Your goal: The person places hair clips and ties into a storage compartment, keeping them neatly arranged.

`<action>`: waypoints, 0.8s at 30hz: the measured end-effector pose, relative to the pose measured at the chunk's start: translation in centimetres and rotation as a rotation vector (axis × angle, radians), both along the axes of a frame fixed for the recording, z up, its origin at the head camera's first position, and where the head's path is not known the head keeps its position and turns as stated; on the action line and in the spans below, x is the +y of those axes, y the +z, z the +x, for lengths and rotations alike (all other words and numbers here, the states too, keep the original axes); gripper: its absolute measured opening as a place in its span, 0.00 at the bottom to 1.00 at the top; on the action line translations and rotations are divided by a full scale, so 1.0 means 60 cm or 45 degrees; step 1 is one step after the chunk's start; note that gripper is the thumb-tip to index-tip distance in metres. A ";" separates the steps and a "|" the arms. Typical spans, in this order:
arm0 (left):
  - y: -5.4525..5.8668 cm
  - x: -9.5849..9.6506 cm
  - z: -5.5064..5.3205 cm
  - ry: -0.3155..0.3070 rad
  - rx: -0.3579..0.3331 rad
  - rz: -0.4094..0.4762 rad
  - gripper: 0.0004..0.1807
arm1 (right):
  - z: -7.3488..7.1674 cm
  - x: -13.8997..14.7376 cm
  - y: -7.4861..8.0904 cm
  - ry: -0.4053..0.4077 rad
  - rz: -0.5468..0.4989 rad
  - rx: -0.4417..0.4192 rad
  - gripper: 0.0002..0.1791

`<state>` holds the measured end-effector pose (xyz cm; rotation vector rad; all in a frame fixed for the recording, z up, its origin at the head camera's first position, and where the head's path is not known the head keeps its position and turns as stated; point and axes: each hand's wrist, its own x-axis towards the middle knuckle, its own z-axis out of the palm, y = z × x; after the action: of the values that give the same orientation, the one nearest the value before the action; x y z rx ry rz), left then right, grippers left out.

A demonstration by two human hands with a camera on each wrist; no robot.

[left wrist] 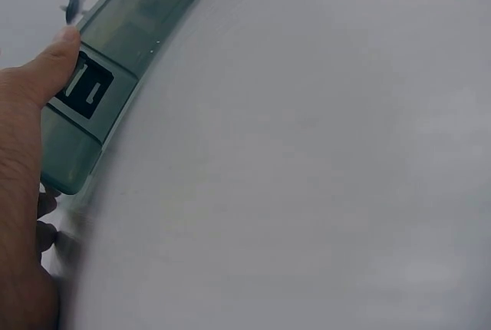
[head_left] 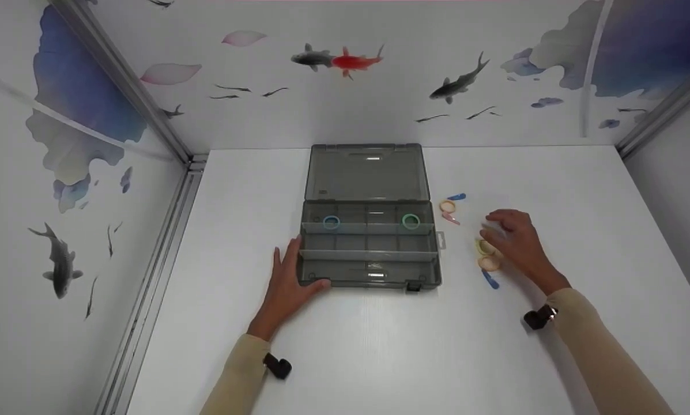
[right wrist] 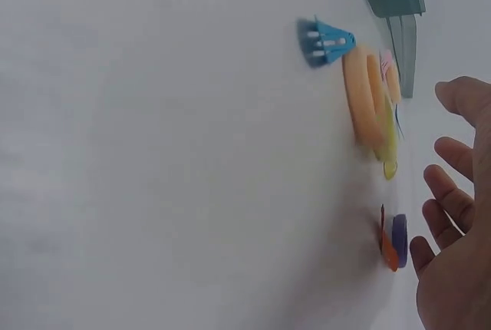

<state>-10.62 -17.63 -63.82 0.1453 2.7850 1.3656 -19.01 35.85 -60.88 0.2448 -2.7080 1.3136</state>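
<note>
A dark translucent divider box (head_left: 379,284) lies with its lid (head_left: 368,173) folded back. A blue ring (head_left: 331,222) and a green ring (head_left: 411,221) are in its rear row. My left hand (head_left: 287,282) rests at the front left corner, its thumb on the front wall beside a black latch (left wrist: 84,84) and its fingers along the left side. Over the table to the right, my right hand (head_left: 515,239) hovers with fingers apart and bent loosely, holding nothing. Just below it are a yellow ring (head_left: 483,248), an orange ring (head_left: 489,263) and a blue clip (head_left: 490,280).
Right of the lid hinge lie another blue clip (head_left: 457,196), a light orange ring (head_left: 447,206) and a pink clip (head_left: 450,218). An orange clip (right wrist: 389,252) and a purple ring (right wrist: 400,240) show below the right fingers. White walls with fish pictures border the white table (head_left: 368,351).
</note>
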 end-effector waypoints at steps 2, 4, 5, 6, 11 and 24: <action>0.000 0.000 0.000 0.001 0.003 0.000 0.69 | 0.003 0.008 -0.002 -0.012 0.034 0.024 0.19; 0.000 0.000 0.001 0.002 0.004 0.002 0.69 | 0.005 0.015 -0.003 -0.028 0.065 0.036 0.19; -0.001 -0.001 0.001 0.003 0.002 0.001 0.68 | 0.006 0.019 -0.003 -0.038 0.074 0.036 0.19; -0.001 -0.001 0.001 0.003 0.000 0.000 0.68 | 0.006 0.022 -0.003 -0.047 0.081 0.036 0.19; -0.002 -0.002 0.001 0.000 -0.002 0.002 0.68 | 0.004 0.039 0.000 -0.093 0.060 0.017 0.18; -0.002 0.000 -0.002 0.006 0.008 -0.017 0.68 | -0.004 0.061 -0.004 -0.128 0.126 -0.016 0.25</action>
<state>-10.74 -17.64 -63.97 0.1430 2.8008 1.3494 -19.27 39.49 -61.15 0.1077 -2.7594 1.1607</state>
